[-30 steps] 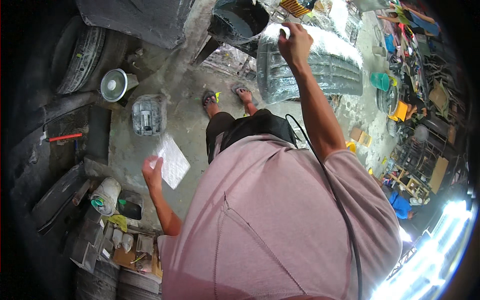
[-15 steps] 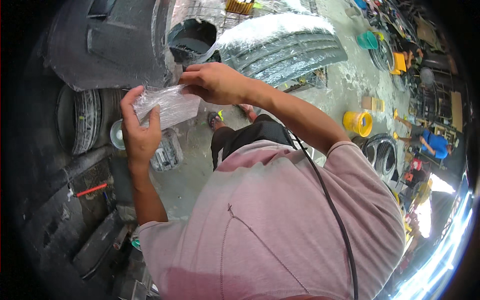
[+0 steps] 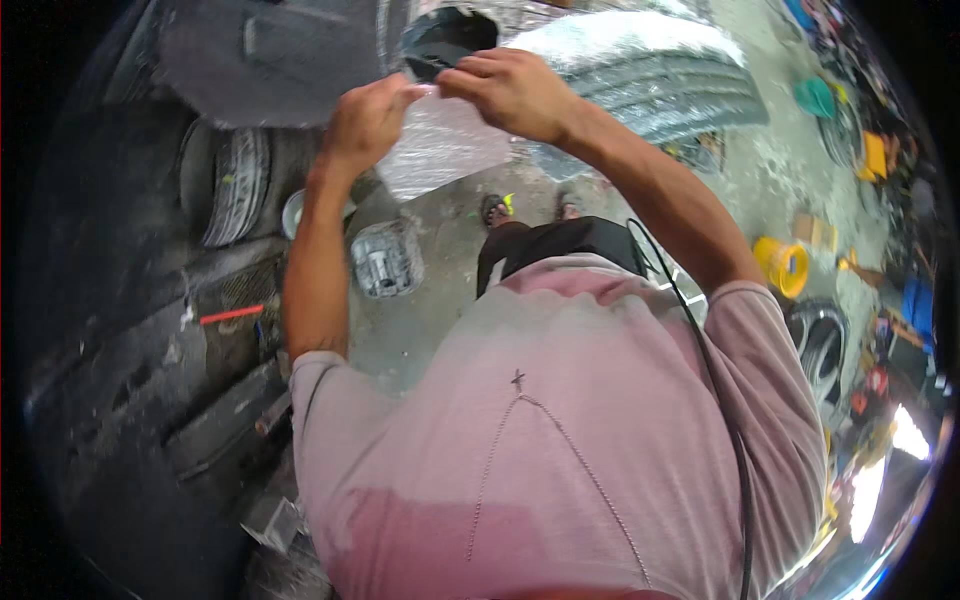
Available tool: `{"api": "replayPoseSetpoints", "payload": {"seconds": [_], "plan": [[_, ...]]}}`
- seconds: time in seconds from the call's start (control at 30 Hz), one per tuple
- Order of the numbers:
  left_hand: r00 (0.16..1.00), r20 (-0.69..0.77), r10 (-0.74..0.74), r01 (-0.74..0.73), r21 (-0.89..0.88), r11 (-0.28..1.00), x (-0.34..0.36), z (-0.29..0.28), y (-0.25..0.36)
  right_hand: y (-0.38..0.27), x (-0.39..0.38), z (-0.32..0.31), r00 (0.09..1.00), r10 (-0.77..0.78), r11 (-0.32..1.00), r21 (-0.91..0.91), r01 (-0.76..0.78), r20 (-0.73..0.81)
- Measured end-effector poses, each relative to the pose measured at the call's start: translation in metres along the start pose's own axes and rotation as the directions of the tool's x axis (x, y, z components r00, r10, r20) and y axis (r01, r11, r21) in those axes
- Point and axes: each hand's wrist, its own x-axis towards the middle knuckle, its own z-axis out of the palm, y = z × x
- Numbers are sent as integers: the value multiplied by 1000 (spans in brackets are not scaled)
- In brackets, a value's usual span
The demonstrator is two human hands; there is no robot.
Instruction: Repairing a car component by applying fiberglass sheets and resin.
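Observation:
A whitish, shiny sheet of fibreglass mat hangs in front of me, pinched along its upper edge by both hands. My left hand is closed with thumb and fingertips on that edge. Close beside it, my right hand pinches the same edge, its fingers curled, and the fingertips of the two hands nearly meet. Just beyond the hands stands a dark bucket, partly covered by them. To the left of it lies a large dark grey panel; a ribbed grey curved panel with a pale fibrous edge is on the right.
A grey tray-like piece lies on the floor below the sheet. Dark ring-shaped parts and a red bar are at left. Right of me are a yellow bucket, black rings and a green bucket.
Both hands have risen and come together at the sheet's upper edge. The left hand, spread under the sheet before, now pinches it, and the sheet hangs down more. My view has shifted.

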Motion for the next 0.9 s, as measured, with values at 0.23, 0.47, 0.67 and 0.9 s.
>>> {"api": "replayPoseSetpoints", "payload": {"seconds": [0.23,0.47,0.67,0.9], "plan": [[837,-318,-445,433,-111,894,-11,0,-34,33,-47,-23,989,112,987,125,-100,-98],[126,-719,-684,532,-532,658,-137,-14,-73,138,-126,-79,711,698,556,559,-615,89],[-381,-585,-716,665,-711,227,-317,93,4,198,-143,-111,618,688,256,670,-697,381],[-846,-167,-507,455,-722,-521,-480,318,230,218,-111,-71,694,461,393,574,-718,552]]}}
